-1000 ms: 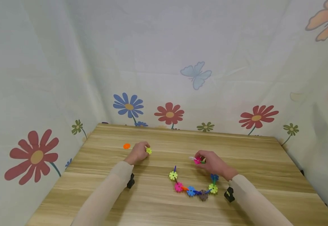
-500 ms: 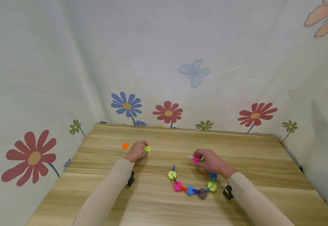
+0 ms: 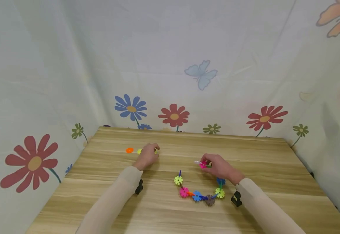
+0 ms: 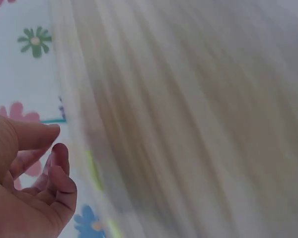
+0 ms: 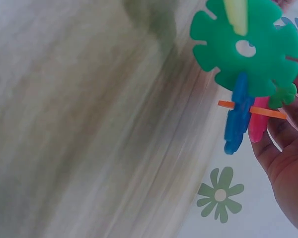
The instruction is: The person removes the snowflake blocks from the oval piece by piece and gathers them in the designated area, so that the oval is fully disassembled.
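My left hand (image 3: 148, 156) hovers over the back left of the table, its fingers loosely curled. The left wrist view shows nothing between thumb and fingers. One yellow notched plastic disc (image 3: 139, 151) lies to its left; another yellow disc (image 3: 156, 151) partly shows beneath its fingers. With thumb and fingertips my right hand (image 3: 220, 167) pinches a chain of interlocking flower-shaped discs at its pink disc (image 3: 203, 165). A white disc (image 3: 197, 162) sticks out at that end. Up close, the chain's green disc (image 5: 246, 47), blue disc (image 5: 238, 116) and orange disc (image 5: 268, 113) hang near the palm.
The rest of the disc chain (image 3: 197, 196) curves across the wooden table (image 3: 158, 217), passing under the right wrist. An orange disc (image 3: 129, 150) lies at the back left. A flower-printed curtain (image 3: 146, 78) stands behind and beside the table.
My left hand has moved slightly right and away from the yellow disc at its fingertips; a yellow disc now shows on its left. The right hand has stayed nearly still with the chain.
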Tool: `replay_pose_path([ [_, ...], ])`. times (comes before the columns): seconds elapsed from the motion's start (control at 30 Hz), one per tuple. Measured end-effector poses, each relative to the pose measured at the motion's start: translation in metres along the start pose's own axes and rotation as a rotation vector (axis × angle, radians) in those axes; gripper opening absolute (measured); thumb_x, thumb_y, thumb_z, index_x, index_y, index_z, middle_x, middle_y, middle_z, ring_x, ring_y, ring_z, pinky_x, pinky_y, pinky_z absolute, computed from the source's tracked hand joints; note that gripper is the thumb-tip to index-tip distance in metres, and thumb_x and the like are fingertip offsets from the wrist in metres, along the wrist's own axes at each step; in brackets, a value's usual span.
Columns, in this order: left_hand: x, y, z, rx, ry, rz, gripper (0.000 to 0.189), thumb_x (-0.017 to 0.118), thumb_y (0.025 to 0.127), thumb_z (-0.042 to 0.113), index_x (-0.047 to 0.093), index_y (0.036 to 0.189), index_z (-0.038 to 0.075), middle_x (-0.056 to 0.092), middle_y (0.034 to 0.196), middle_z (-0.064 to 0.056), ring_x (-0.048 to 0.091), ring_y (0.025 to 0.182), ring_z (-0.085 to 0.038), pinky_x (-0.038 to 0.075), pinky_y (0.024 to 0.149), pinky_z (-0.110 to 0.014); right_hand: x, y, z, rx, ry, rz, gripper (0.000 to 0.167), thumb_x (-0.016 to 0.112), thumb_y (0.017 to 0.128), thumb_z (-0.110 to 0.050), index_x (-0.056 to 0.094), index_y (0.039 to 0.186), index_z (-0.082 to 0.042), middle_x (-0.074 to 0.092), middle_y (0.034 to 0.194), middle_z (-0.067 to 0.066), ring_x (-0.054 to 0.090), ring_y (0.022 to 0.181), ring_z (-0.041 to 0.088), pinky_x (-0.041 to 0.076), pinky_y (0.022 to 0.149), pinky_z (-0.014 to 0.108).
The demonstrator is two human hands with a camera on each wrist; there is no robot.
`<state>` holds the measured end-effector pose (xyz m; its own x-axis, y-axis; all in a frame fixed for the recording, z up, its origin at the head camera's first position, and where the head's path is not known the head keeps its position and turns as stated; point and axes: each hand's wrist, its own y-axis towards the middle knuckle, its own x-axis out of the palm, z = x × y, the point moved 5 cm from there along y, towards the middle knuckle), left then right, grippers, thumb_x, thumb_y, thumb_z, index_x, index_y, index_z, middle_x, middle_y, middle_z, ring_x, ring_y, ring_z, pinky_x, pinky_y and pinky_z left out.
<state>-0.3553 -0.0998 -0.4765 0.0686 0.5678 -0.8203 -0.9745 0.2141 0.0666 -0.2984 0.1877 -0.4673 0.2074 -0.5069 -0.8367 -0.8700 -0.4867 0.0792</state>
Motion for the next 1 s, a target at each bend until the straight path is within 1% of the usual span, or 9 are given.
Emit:
replay_pose_path([
  [0.1,0.005,-0.001,0.016,0.063,-0.033,0.007,0.018,0.063,0.086,0.001,0.064,0.104,0.001,0.062,0.098,-0.013,0.057,0.091,-0.027,0.048,0.079,-0.041,0.000,0.000,0.000,0.003,-0.001,-0.001,0.021,0.075,0.082,-0.017,0.060,0.097,-0.021,0.060,0.089,-0.011,0.057,0.086,0.009,0.048,0.073,0.032],
  [0.2,0.010,-0.006,0.034,0.128,-0.076,0.003,0.013,0.061,0.087,0.002,0.064,0.099,-0.001,0.064,0.093,-0.010,0.059,0.086,-0.024,0.049,0.076,-0.038,0.000,0.000,-0.001,0.004,-0.005,-0.001,0.021,0.074,0.083,-0.016,0.060,0.096,-0.022,0.060,0.089,-0.011,0.057,0.086,0.009,0.048,0.074,0.032],
  [0.33,0.020,-0.012,0.056,0.187,-0.138,-0.040,0.011,0.061,0.088,0.004,0.066,0.097,-0.001,0.064,0.090,-0.005,0.060,0.083,-0.019,0.050,0.075,-0.035,-0.001,0.000,-0.004,-0.004,-0.002,0.006,0.020,0.075,0.082,-0.016,0.060,0.095,-0.020,0.061,0.089,-0.010,0.058,0.085,0.010,0.048,0.073,0.033],
  [0.4,0.026,-0.014,0.065,0.197,-0.168,-0.075,0.011,0.062,0.089,0.006,0.066,0.098,0.000,0.064,0.090,-0.003,0.060,0.084,-0.017,0.050,0.076,-0.032,-0.001,0.001,-0.005,-0.013,-0.003,0.009,0.020,0.075,0.082,-0.016,0.060,0.094,-0.020,0.061,0.088,-0.010,0.058,0.085,0.010,0.048,0.072,0.033],
  [0.5,0.034,-0.017,0.078,0.222,-0.225,-0.113,0.012,0.063,0.089,0.005,0.066,0.098,-0.001,0.064,0.090,-0.004,0.060,0.085,-0.017,0.050,0.077,-0.031,-0.001,0.002,-0.005,-0.024,-0.011,0.012,0.019,0.075,0.082,-0.016,0.060,0.093,-0.020,0.061,0.088,-0.011,0.058,0.084,0.009,0.048,0.072,0.032],
  [0.63,0.043,-0.020,0.089,0.221,-0.309,-0.157,0.012,0.064,0.088,0.005,0.065,0.098,-0.002,0.064,0.090,-0.003,0.060,0.085,-0.017,0.050,0.077,-0.030,0.000,0.004,-0.004,-0.042,-0.020,0.015,0.018,0.075,0.082,-0.016,0.060,0.092,-0.021,0.060,0.087,-0.012,0.058,0.083,0.008,0.049,0.071,0.031],
  [0.73,0.051,-0.021,0.094,0.219,-0.346,-0.184,0.013,0.065,0.089,0.006,0.064,0.099,-0.002,0.063,0.090,-0.002,0.059,0.085,-0.015,0.050,0.076,-0.028,0.001,0.003,-0.004,-0.056,-0.017,0.011,0.018,0.075,0.082,-0.016,0.060,0.091,-0.021,0.061,0.087,-0.012,0.058,0.083,0.009,0.048,0.070,0.032],
  [0.9,0.058,-0.021,0.102,0.260,-0.395,-0.193,0.014,0.066,0.088,0.005,0.063,0.099,-0.003,0.063,0.090,-0.003,0.059,0.083,-0.015,0.049,0.074,-0.027,0.002,0.002,-0.005,-0.070,-0.016,0.003,0.017,0.075,0.082,-0.016,0.061,0.091,-0.021,0.061,0.087,-0.012,0.059,0.083,0.010,0.048,0.070,0.031],
  [1.0,0.059,-0.021,0.108,0.265,-0.409,-0.189,0.012,0.067,0.087,0.006,0.063,0.097,-0.001,0.063,0.088,-0.003,0.059,0.081,-0.014,0.049,0.071,-0.026,0.001,0.003,-0.007,-0.075,-0.021,0.004,0.018,0.075,0.082,-0.016,0.062,0.091,-0.021,0.062,0.087,-0.012,0.060,0.082,0.010,0.049,0.070,0.030],
])
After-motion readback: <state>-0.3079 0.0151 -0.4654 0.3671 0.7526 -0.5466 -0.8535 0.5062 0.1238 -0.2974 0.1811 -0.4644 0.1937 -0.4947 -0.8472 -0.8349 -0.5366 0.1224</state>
